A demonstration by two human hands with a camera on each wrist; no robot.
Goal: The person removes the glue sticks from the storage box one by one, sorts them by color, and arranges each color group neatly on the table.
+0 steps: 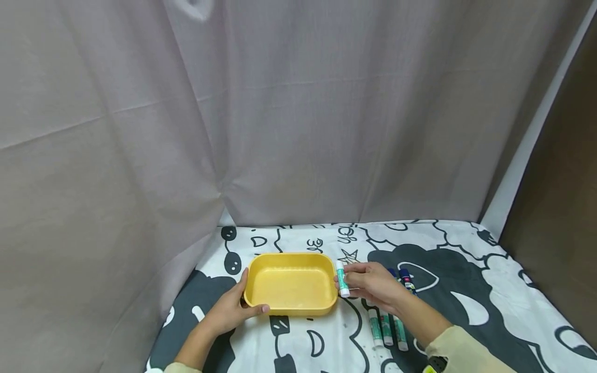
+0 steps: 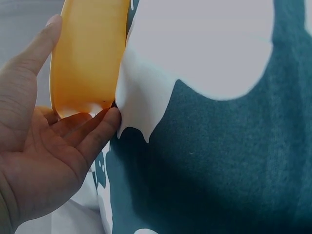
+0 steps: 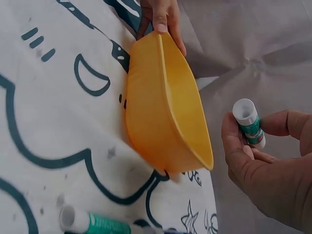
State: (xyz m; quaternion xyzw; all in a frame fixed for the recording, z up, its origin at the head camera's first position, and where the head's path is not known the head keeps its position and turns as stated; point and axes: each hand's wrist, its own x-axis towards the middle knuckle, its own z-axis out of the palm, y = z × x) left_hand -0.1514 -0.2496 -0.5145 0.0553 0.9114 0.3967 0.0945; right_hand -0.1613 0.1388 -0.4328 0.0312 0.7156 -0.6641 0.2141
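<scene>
In the head view, my left hand (image 1: 228, 310) grips the left end of a yellow rectangular tray (image 1: 298, 312), thumb at the front corner of its rim. The left wrist view shows my other fingers against the tray's end wall (image 2: 90, 53). My right hand (image 1: 373, 286) pinches a green-and-white glue stick (image 1: 342, 280) between thumb and fingers, just beside the tray's right rim. From the right wrist, the round white end of this glue stick (image 3: 245, 112) faces the camera. Inside the tray, only its bare yellow floor (image 1: 291, 285) shows.
Three similar glue sticks (image 1: 387, 329) lie side by side below my right forearm. Dark blue tubes (image 1: 407, 281) lie behind the right wrist, partly hidden. A black-and-white patterned cloth (image 1: 322, 336) covers the table, and a grey curtain (image 1: 298, 129) hangs behind it.
</scene>
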